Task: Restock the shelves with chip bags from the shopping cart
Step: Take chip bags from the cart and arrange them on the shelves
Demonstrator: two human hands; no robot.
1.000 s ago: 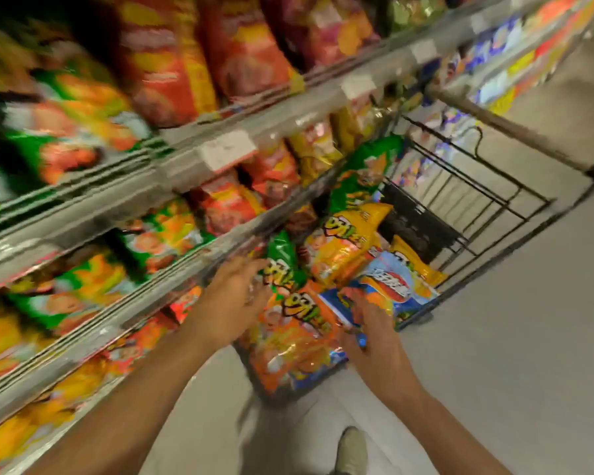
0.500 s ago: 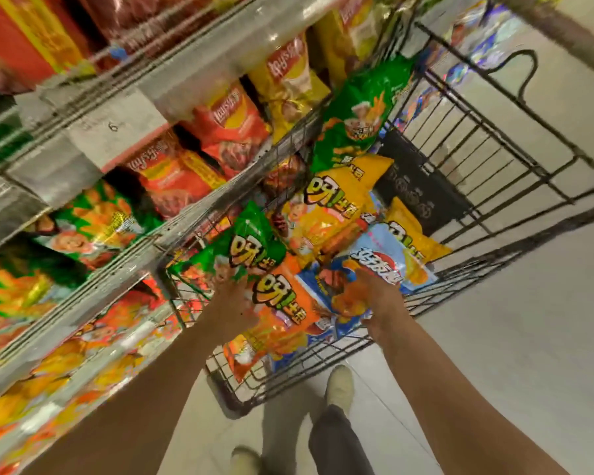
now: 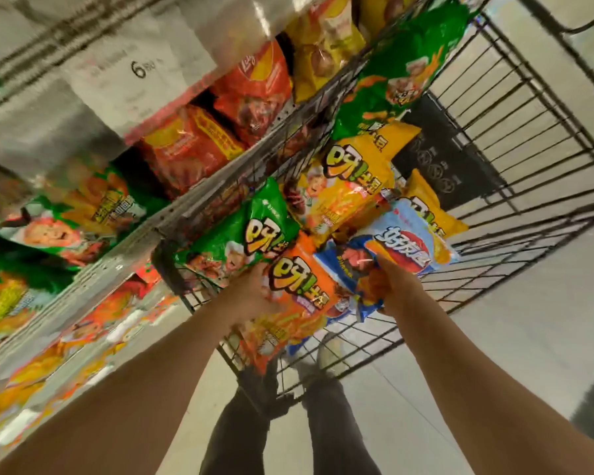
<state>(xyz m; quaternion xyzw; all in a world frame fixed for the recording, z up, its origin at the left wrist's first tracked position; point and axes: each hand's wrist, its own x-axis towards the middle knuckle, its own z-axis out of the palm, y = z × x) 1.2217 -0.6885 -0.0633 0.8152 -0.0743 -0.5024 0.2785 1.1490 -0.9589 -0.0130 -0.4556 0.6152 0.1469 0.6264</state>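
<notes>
Both hands have sunk deeper into the shopping cart (image 3: 515, 108) since a second ago. Left hand (image 3: 254, 296) curls its fingers around the edge of the orange chip bag (image 3: 299, 286); right hand (image 3: 388, 286) pinches the blue chip bag (image 3: 402, 252). Arms reach forward and down, taking the nearest bags first, I'd guess, since the shelf (image 3: 124, 265) stands just left of the cart.
</notes>
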